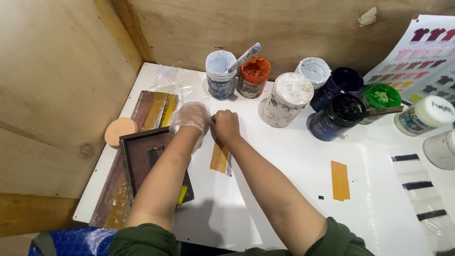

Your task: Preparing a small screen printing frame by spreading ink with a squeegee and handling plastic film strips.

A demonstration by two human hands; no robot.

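Note:
My left hand (191, 116), in a clear plastic glove, rests on the white table (294, 161) beside my bare right hand (225, 125). The right hand is closed over the top end of a strip with a mustard-yellow swatch (219, 157) on the table; whether the left hand grips anything is hidden by the glove and wrist. Under my left forearm lies a small dark screen-printing frame (142, 159) with a yellow piece peeking out (182, 194). A second mustard swatch (340, 180) lies to the right.
Several paint jars stand at the back: white (221, 73) with a stick in it, orange (254, 76), white (287, 98), black (337, 116), green (380, 97). A colour chart (422, 57) leans at right. Wooden squeegees (154, 110) and a round peach lid (120, 130) lie at left.

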